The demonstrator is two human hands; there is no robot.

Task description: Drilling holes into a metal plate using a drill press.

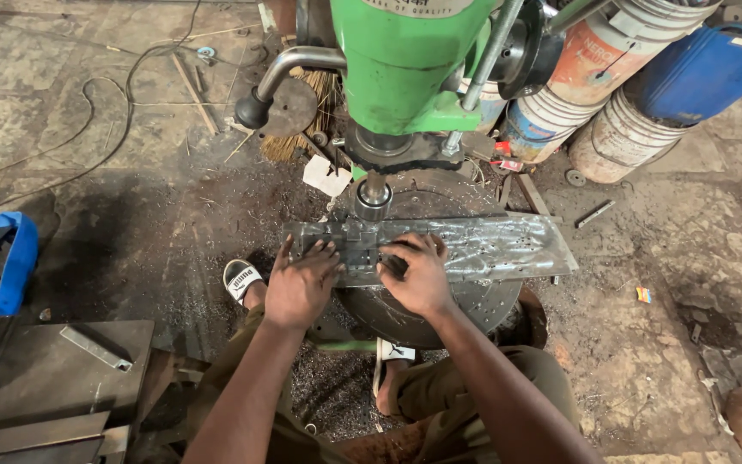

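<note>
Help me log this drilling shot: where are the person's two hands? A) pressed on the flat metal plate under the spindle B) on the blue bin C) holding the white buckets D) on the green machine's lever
A: the left hand and right hand both press flat on the long grey metal plate lying on the round drill table, below the spindle.

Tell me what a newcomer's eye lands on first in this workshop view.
First comes the bright green drill press at top centre, its chuck hanging over a long perforated metal plate on the round drill table. Next, the left hand and right hand press flat on that plate just below the chuck. Stacked buckets and a blue drum crowd the upper right.
</note>
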